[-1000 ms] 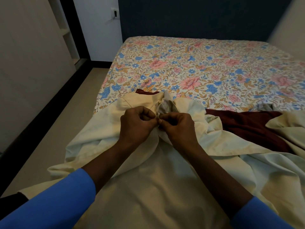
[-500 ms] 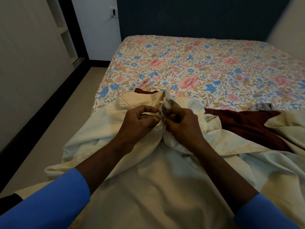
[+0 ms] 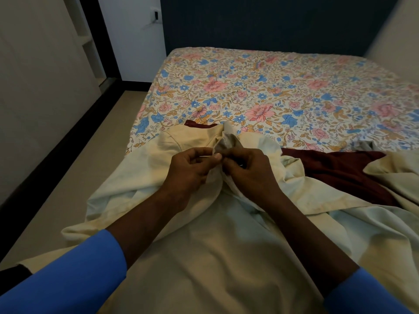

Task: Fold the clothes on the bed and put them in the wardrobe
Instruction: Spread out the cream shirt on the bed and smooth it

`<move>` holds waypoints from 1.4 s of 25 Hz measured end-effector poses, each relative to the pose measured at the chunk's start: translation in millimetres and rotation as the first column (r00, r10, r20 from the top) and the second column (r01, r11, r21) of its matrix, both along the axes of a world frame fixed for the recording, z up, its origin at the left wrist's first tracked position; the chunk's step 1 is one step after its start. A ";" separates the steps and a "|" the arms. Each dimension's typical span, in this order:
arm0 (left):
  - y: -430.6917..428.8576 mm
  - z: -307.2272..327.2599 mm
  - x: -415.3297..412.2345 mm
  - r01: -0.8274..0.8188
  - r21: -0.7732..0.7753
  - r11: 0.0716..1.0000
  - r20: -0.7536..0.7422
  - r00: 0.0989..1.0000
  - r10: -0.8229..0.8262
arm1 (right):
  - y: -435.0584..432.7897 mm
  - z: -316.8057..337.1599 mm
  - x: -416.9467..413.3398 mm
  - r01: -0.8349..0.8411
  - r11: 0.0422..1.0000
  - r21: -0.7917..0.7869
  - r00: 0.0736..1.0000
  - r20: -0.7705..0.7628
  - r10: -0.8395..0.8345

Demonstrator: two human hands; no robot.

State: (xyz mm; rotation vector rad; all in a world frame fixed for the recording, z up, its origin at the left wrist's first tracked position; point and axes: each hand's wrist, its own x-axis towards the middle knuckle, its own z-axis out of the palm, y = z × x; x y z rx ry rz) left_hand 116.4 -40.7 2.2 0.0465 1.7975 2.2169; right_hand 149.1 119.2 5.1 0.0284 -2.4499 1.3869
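A cream shirt (image 3: 204,257) lies spread over the near end of the bed (image 3: 283,91), its collar pointing away from me. My left hand (image 3: 189,171) pinches the left front edge just below the collar. My right hand (image 3: 249,173) pinches the right front edge, and the fingertips of both hands meet at the placket. A dark red garment (image 3: 344,173) lies partly under the shirt to the right, and a bit of it shows beyond the collar.
The bed has a floral sheet, bare beyond the clothes. More cream cloth (image 3: 394,171) is bunched at the right edge. A strip of floor (image 3: 74,177) runs along the left of the bed, next to pale wardrobe panels (image 3: 34,87).
Both hands stay at the collar, pinching the two front edges. The fingers have shifted slightly against each other and the left thumb now shows on top of the cloth.
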 end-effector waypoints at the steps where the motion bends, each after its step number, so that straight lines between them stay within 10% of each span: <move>1: -2.0 -1.0 -1.2 -0.011 -0.016 1.000 -0.021 1.000 0.011 | 1.1 1.0 1.0 -0.040 0.985 -0.166 0.995 0.079 0.054; 9: -2.7 -1.7 -0.8 0.021 0.008 1.000 -0.196 0.980 -0.019 | 3.9 10.5 3.8 -0.042 0.767 -0.641 0.952 0.207 0.225; 14: -1.4 -4.8 5.0 -0.003 -0.046 0.999 -0.264 0.965 -0.009 | 1.7 13.0 -0.7 -0.016 0.987 0.160 0.999 0.048 0.008; 21: 7.6 -0.9 14.2 0.021 -0.092 0.995 -0.198 0.979 -0.039 | 2.4 16.8 8.2 0.013 0.985 0.170 0.999 -0.048 -0.005; 27: 2.6 6.0 11.8 0.014 -0.040 0.999 -0.226 0.974 -0.023 | 9.7 12.3 13.1 -0.055 0.862 -0.504 0.983 0.123 0.134; 35: 6.1 4.4 6.1 -0.107 -0.306 0.946 -0.592 0.800 -0.101 | 11.1 13.6 7.7 0.002 0.739 -0.674 0.924 0.284 0.256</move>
